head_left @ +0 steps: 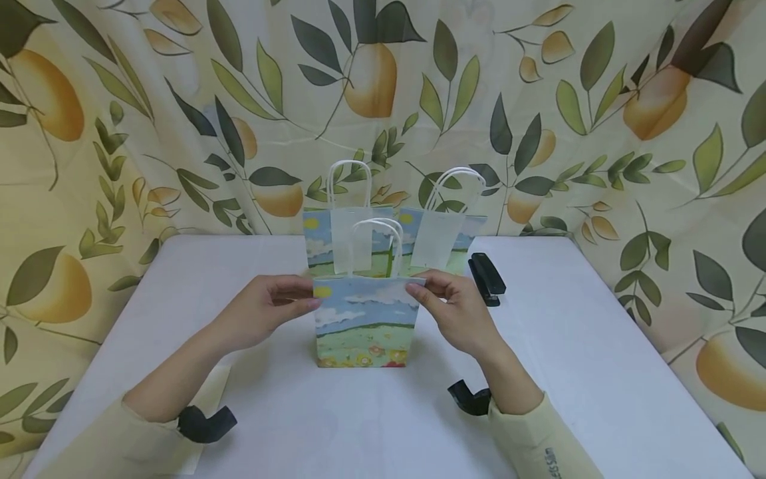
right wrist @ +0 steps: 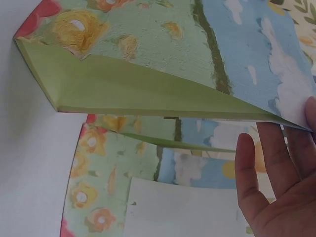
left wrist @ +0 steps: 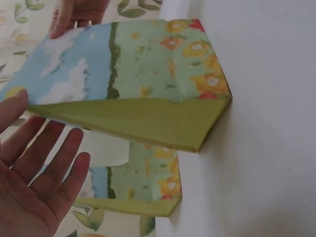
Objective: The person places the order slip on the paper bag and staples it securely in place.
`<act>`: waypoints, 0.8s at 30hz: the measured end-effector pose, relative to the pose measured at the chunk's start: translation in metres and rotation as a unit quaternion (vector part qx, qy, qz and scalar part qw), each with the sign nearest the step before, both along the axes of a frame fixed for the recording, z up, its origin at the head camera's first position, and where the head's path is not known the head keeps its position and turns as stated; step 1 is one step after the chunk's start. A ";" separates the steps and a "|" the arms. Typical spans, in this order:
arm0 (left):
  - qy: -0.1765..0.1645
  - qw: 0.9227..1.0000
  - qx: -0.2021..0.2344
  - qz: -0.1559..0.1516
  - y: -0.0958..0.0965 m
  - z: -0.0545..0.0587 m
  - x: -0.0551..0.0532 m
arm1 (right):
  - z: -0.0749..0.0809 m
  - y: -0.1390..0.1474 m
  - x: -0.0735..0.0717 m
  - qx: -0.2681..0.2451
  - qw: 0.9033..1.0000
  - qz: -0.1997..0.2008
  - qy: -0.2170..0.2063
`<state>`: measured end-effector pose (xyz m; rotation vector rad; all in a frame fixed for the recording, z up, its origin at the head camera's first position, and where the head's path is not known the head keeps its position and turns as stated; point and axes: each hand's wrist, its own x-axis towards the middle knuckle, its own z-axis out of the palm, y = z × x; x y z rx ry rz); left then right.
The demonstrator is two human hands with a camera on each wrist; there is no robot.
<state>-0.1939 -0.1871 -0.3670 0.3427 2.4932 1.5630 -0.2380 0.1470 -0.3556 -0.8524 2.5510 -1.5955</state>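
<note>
A small paper gift bag (head_left: 365, 326) with a painted sky, meadow and flowers stands upright on the table, its white twisted handles (head_left: 395, 229) rising above the rim. My left hand (head_left: 263, 309) pinches its upper left corner, thumb by the yellow sun and fingers behind. At the upper right corner, my right hand (head_left: 457, 313) pinches the rim between thumb and fingers. The green side panel (left wrist: 133, 121) is creased inward, and the top edges lie close together at the corners. In the right wrist view, the other side panel (right wrist: 113, 89) narrows toward my fingers.
Two matching gift bags stand behind, the left one (head_left: 317, 246) and the right one (head_left: 471, 233), each with a white card (head_left: 435, 236) on its front. A black stapler (head_left: 487, 279) lies right of them. Pale paper (head_left: 212, 392) lies under my left forearm.
</note>
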 end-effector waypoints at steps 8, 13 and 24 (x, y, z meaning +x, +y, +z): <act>0.005 0.999 -0.037 0.002 -0.019 -0.008 0.008 | 0.000 0.001 0.002 0.003 1.000 -0.004 -0.008; 0.002 0.998 -0.057 0.006 -0.036 -0.014 0.016 | 0.002 0.001 0.002 0.005 1.000 -0.010 -0.013; -0.018 0.989 -0.147 0.005 -0.077 -0.033 0.035 | 0.000 0.002 0.002 0.002 1.000 -0.007 -0.015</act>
